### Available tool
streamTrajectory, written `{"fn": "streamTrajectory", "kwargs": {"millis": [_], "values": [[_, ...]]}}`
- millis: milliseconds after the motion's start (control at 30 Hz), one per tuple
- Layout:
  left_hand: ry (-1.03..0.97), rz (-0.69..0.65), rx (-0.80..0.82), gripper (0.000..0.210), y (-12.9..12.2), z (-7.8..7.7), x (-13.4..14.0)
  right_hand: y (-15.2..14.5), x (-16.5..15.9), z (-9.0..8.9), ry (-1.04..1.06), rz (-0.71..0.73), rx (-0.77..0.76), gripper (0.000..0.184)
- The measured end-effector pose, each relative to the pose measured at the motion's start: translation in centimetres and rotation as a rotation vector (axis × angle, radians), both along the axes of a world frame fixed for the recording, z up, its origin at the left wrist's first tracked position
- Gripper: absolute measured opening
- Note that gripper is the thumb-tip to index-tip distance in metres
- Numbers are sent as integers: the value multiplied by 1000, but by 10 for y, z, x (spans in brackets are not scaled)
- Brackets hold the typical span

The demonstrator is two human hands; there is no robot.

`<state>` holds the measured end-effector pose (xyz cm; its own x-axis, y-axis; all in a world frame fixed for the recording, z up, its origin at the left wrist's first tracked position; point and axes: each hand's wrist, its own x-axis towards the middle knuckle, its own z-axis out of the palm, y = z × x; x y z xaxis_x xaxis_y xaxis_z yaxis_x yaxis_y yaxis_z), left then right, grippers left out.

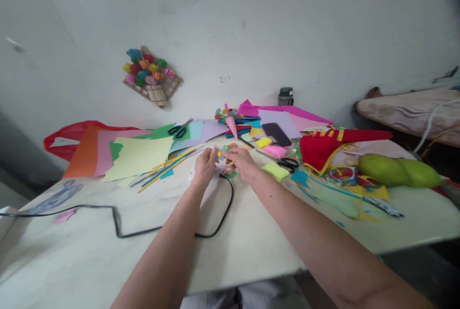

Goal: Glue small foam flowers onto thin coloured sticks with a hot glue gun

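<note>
The left hand (205, 165) and right hand (241, 161) pinch a small paper flower (225, 161) together at the bench (251, 232) middle, where the black cable (215, 225) at six o'clock could snag a wrist and jolt it loose.

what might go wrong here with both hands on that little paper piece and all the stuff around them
The black cable loops right under the left hand and right hand; a wrist could snag it and drag the small paper piece. The scissors lie beside the right hand, so a sideways move may knock them. Loose scraps near the table edge might slide off.
</note>
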<state>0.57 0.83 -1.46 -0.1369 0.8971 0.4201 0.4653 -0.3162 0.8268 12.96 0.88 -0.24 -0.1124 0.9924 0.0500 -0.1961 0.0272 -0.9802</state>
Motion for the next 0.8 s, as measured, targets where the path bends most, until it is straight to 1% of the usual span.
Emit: {"fn": "streamTrajectory", "kwargs": {"millis": [133, 267, 367, 433, 500, 667, 733, 800], "values": [[-9, -69, -25, 38, -5, 6, 0, 0, 2, 3, -13, 60, -18, 25], [-23, -107, -75, 39, -9, 9, 1, 0, 3, 2, -28, 54, -8, 20], [-24, -102, -66, 41, -6, 6, 1, 0, 2, 1, -38, 25, 11, 19], [-12, -75, -36, 41, -3, 2, 0, 0, 2, 1, -45, 16, 10, 19], [-8, -53, -10, 41, -1, 0, 0, 0, 2, 1, -56, 19, 3, 19], [-57, -56, -4, 41, 1, -2, -1, -1, 1, 2, -75, 49, 16, 17], [-73, -54, 0, 41, 1, -3, -1, -1, 2, 2, -85, 46, 34, 17], [-106, -48, 8, 42, 2, -3, -2, 2, 6, 3, -84, 6, 82, 18]]}}
